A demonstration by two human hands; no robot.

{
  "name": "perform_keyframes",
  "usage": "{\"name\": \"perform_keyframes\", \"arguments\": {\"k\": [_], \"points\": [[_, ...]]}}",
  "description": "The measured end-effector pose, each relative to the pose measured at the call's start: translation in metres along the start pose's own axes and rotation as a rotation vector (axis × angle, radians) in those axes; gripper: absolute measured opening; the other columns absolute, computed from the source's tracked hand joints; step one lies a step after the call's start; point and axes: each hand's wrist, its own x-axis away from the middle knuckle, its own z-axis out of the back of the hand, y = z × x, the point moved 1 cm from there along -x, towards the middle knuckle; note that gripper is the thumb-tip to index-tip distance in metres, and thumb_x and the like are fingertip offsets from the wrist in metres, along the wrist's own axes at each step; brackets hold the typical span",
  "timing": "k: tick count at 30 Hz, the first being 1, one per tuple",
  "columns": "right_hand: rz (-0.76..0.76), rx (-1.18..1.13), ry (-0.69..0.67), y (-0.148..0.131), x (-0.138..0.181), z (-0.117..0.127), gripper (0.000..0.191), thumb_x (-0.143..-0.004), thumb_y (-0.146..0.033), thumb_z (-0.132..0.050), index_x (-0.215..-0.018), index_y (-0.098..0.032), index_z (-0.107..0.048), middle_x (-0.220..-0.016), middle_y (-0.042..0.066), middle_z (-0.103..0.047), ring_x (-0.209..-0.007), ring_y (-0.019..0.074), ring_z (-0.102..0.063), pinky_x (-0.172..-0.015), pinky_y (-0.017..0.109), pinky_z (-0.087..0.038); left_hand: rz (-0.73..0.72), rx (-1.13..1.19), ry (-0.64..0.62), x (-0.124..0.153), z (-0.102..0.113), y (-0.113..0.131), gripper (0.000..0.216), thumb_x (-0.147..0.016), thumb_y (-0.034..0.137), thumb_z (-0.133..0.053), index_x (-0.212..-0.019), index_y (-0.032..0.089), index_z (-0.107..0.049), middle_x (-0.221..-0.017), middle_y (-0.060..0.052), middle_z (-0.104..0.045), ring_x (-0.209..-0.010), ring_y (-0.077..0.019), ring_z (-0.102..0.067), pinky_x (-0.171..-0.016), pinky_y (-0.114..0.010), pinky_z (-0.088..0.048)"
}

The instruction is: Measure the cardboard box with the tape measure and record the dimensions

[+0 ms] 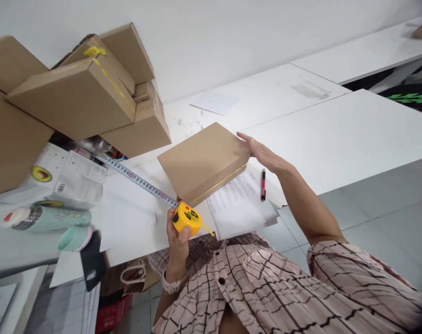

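My left hand (178, 234) grips a yellow tape measure (187, 217) near the table's front edge. Its steel blade (137, 179) is pulled out to the upper left, toward the stacked boxes. A flat brown cardboard box (202, 160) lies tilted on the white table (336, 134), just right of the blade. My right hand (263, 153) rests against the box's far right edge, fingers stretched flat. A printed sheet (239, 202) lies under the box's near corner, and a red and black pen (263, 184) lies beside my right wrist.
Several brown cardboard boxes (75, 97) are piled at the left. White packages (72, 178), a teal flask (51, 218) with its cup (74, 239) and a dark phone (92, 262) crowd the left end. Another sheet (214, 102) lies further back. More white tables (367, 51) stand behind.
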Motion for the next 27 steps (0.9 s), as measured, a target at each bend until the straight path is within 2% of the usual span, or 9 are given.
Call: {"name": "perform_keyframes", "arguments": {"k": [3,5,8,11,14,16,20,23,27], "points": [[0.093,0.214,0.035,-0.023,0.003,-0.005,0.077,-0.093,-0.081,-0.030,-0.155,-0.036,-0.043,-0.166,0.001,-0.038,-0.153,0.0301,-0.035,-0.124,0.050,-0.031,-0.052,0.084,0.000,-0.025,-0.003,0.009,0.056,-0.066,0.052,-0.085,-0.110,0.024,-0.064,-0.123,-0.009,-0.069,-0.108,-0.0266,-0.066,-0.080,-0.032,-0.059],[0.127,0.380,0.109,-0.042,-0.005,-0.004,0.073,-0.096,-0.077,-0.030,-0.150,-0.032,-0.051,-0.162,0.005,-0.044,-0.147,0.0334,-0.043,-0.119,0.051,-0.036,-0.135,0.103,-0.036,-0.048,-0.005,0.027,0.051,-0.065,0.051,-0.086,-0.103,0.025,-0.063,-0.122,-0.008,-0.070,-0.115,-0.0276,-0.064,-0.084,-0.034,-0.059],[0.100,0.586,0.204,-0.065,-0.023,-0.006,0.068,-0.099,-0.070,-0.026,-0.133,-0.027,-0.066,-0.142,0.011,-0.062,-0.125,0.0363,-0.059,-0.102,0.050,-0.046,-0.177,0.117,-0.064,-0.080,-0.007,0.050,0.053,-0.061,0.055,-0.086,-0.096,0.025,-0.061,-0.116,-0.008,-0.072,-0.115,-0.0275,-0.064,-0.085,-0.035,-0.059],[0.143,0.736,0.280,-0.077,-0.043,-0.016,0.065,-0.101,-0.064,-0.025,-0.116,-0.023,-0.073,-0.126,0.014,-0.069,-0.119,0.0368,-0.056,-0.094,0.048,-0.044,-0.169,0.083,-0.030,-0.094,-0.009,0.061,0.054,-0.064,0.058,-0.083,-0.098,0.022,-0.061,-0.117,-0.010,-0.071,-0.110,-0.0259,-0.066,-0.082,-0.033,-0.059],[0.269,0.793,0.269,-0.086,-0.065,-0.031,0.060,-0.105,-0.051,-0.022,-0.109,-0.020,-0.073,-0.120,0.015,-0.071,-0.118,0.0345,-0.053,-0.096,0.046,-0.040,-0.260,-0.019,-0.057,-0.082,-0.017,0.066,0.054,-0.067,0.049,-0.084,-0.106,0.021,-0.061,-0.133,-0.012,-0.065,-0.107,-0.0226,-0.065,-0.080,-0.028,-0.057],[0.283,0.786,0.231,-0.091,-0.080,-0.039,0.057,-0.105,-0.042,-0.020,-0.108,-0.018,-0.071,-0.113,0.015,-0.073,-0.109,0.0320,-0.058,-0.095,0.043,-0.039,-0.282,-0.069,-0.198,-0.066,-0.026,0.065,0.060,-0.066,0.046,-0.085,-0.115,0.021,-0.060,-0.139,-0.012,-0.062,-0.101,-0.0213,-0.065,-0.076,-0.026,-0.056],[0.221,0.791,0.240,-0.095,-0.110,-0.049,0.062,-0.106,-0.043,-0.016,-0.103,-0.015,-0.071,-0.104,0.018,-0.074,-0.100,0.0325,-0.063,-0.096,0.045,-0.036,-0.021,-0.075,-0.537,-0.041,-0.050,0.044,0.064,-0.068,0.049,-0.085,-0.120,0.021,-0.060,-0.134,-0.013,-0.065,-0.093,-0.0210,-0.064,-0.076,-0.029,-0.053],[0.205,0.781,0.219,-0.096,-0.124,-0.052,0.074,-0.106,-0.053,-0.009,-0.097,-0.016,-0.073,-0.098,0.016,-0.075,-0.101,0.0337,-0.065,-0.101,0.050,-0.034,0.150,-0.078,-0.604,-0.038,-0.064,0.020,0.065,-0.067,0.051,-0.086,-0.117,0.019,-0.059,-0.135,-0.014,-0.065,-0.100,-0.0242,-0.063,-0.085,-0.035,-0.052],[0.192,0.750,0.194,-0.098,-0.132,-0.053,0.084,-0.103,-0.064,-0.005,-0.093,-0.018,-0.074,-0.088,0.013,-0.073,-0.100,0.0329,-0.067,-0.105,0.053,-0.033,0.211,-0.113,-0.669,-0.040,-0.072,0.002,0.060,-0.066,0.049,-0.087,-0.109,0.020,-0.058,-0.136,-0.014,-0.066,-0.108,-0.0268,-0.062,-0.093,-0.038,-0.048]]}}
